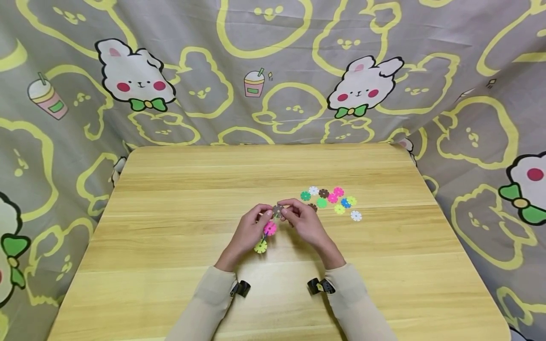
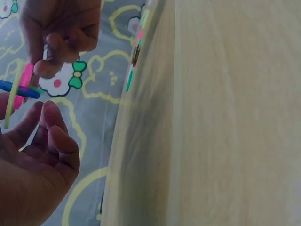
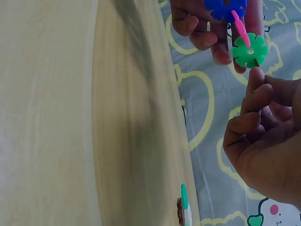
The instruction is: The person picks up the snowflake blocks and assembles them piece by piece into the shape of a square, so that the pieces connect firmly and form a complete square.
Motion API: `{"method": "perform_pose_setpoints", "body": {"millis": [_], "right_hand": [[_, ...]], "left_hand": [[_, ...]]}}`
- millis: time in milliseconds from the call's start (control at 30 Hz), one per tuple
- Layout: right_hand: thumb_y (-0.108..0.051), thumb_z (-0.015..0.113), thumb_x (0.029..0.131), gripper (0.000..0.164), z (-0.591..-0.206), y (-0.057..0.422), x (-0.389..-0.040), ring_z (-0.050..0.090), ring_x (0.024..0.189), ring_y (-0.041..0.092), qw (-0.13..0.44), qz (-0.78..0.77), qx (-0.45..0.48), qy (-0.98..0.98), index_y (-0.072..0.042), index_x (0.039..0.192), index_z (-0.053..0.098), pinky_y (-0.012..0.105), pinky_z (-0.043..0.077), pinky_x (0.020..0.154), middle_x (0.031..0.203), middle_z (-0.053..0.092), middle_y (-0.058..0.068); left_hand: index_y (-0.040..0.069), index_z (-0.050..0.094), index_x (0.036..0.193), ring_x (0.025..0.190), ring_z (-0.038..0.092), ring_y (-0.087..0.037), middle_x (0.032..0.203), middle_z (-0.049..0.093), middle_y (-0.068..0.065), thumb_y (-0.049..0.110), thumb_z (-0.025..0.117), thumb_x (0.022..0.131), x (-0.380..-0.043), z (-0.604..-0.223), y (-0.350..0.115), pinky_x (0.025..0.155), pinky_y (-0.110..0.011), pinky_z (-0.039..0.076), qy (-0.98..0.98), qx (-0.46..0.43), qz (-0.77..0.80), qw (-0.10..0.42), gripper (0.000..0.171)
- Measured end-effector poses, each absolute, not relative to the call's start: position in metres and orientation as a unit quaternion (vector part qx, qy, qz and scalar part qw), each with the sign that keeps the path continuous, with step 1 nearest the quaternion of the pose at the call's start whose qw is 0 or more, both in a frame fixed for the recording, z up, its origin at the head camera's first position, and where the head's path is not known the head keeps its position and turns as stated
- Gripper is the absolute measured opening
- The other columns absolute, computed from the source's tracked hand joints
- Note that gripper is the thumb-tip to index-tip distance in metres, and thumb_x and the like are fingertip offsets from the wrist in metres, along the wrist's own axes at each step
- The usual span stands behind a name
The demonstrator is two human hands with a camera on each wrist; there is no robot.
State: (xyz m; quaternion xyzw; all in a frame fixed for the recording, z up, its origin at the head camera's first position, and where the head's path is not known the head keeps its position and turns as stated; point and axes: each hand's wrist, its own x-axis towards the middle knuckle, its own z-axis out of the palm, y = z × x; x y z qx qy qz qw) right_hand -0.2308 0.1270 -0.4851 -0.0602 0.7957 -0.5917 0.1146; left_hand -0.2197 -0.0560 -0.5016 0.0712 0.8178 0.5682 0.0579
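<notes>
Both hands meet over the table around a small chain of notched plastic flower discs. My left hand (image 1: 249,229) holds the chain with thumb and fingertips. Hanging below it are a pink disc (image 1: 270,228) and a yellow disc (image 1: 260,246). A blue disc (image 3: 226,8) and a green disc (image 3: 250,51) of the chain show in the right wrist view. At the upper end is a brown disc (image 1: 278,210), which my right hand (image 1: 304,223) pinches between thumb and index finger. Its fingertips are right at the green disc's edge.
Loose discs lie on the wooden table (image 1: 170,265) just beyond my right hand, among them a green disc (image 1: 305,195), a blue disc (image 1: 345,203) and a white disc (image 1: 356,216). A patterned curtain (image 1: 290,71) hangs around the table's far side and flanks.
</notes>
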Motion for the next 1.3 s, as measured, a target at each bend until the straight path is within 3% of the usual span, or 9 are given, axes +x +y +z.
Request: {"method": "perform_pose_setpoints", "body": {"millis": [267,433,633,900,1000,1133,1300], "right_hand": [[-0.013,0.055,0.098,0.027,-0.483,0.12,-0.23,0.053,0.073,0.037,0.117,-0.575,-0.078,0.806,-0.013,0.124,0.064,0.019,0.041,0.055,0.088,0.065,0.017],[-0.017,0.055,0.098,0.029,-0.482,0.12,-0.231,0.053,0.071,0.028,0.121,-0.572,-0.078,0.808,-0.014,0.127,0.062,0.02,0.042,0.056,0.09,0.064,0.017],[-0.019,0.057,0.098,0.027,-0.486,0.136,-0.234,0.058,0.079,0.035,0.089,-0.534,-0.072,0.838,-0.016,0.124,0.063,0.024,0.047,0.059,0.093,0.066,0.014],[-0.022,0.057,0.097,0.029,-0.492,0.177,-0.239,0.055,0.077,0.02,0.062,-0.399,-0.002,0.915,-0.017,0.125,0.063,0.029,0.046,0.063,0.094,0.063,0.006],[-0.022,0.055,0.096,0.032,-0.493,0.194,-0.24,0.056,0.088,0.023,0.056,-0.354,0.038,0.933,-0.018,0.128,0.06,0.034,0.047,0.071,0.104,0.063,0.006],[-0.024,0.051,0.097,0.037,-0.494,0.221,-0.238,0.049,0.11,0.034,0.053,-0.293,0.096,0.95,-0.017,0.133,0.057,0.049,0.041,0.088,0.122,0.057,0.013],[-0.022,0.048,0.095,0.044,-0.497,0.251,-0.234,0.038,0.121,0.045,0.074,-0.247,0.164,0.952,-0.011,0.138,0.05,0.059,0.037,0.091,0.136,0.041,0.026]], "left_hand": [[0.016,0.067,0.105,0.064,0.052,-0.011,0.073,0.059,0.0,0.034,0.049,0.101,-0.218,-0.503,-0.055,0.056,-0.026,0.044,0.826,0.073,0.557,0.04,0.025],[0.018,0.067,0.1,0.063,0.053,-0.01,0.076,0.06,0.0,0.031,0.05,0.101,-0.218,-0.504,-0.055,0.056,-0.024,0.044,0.817,0.06,0.572,0.047,0.022],[0.014,0.067,0.099,0.057,0.049,-0.01,0.076,0.059,-0.003,0.029,0.052,0.101,-0.219,-0.503,-0.057,0.049,-0.022,0.041,0.8,0.029,0.598,0.038,0.021],[0.011,0.066,0.095,0.048,0.044,-0.007,0.07,0.056,-0.004,0.024,0.052,0.101,-0.22,-0.504,-0.061,0.041,-0.019,0.037,0.784,0.008,0.62,0.018,0.02],[0.011,0.066,0.094,0.047,0.043,-0.006,0.072,0.057,-0.005,0.024,0.052,0.101,-0.22,-0.505,-0.062,0.041,-0.019,0.036,0.784,0.01,0.621,0.011,0.02],[0.011,0.066,0.094,0.048,0.044,-0.005,0.078,0.06,-0.007,0.026,0.052,0.101,-0.221,-0.507,-0.063,0.042,-0.019,0.037,0.78,0.008,0.625,0.011,0.022],[0.009,0.066,0.099,0.048,0.045,-0.004,0.085,0.064,-0.016,0.028,0.051,0.101,-0.221,-0.508,-0.064,0.042,-0.018,0.038,0.778,-0.004,0.628,0.021,0.024]]}}
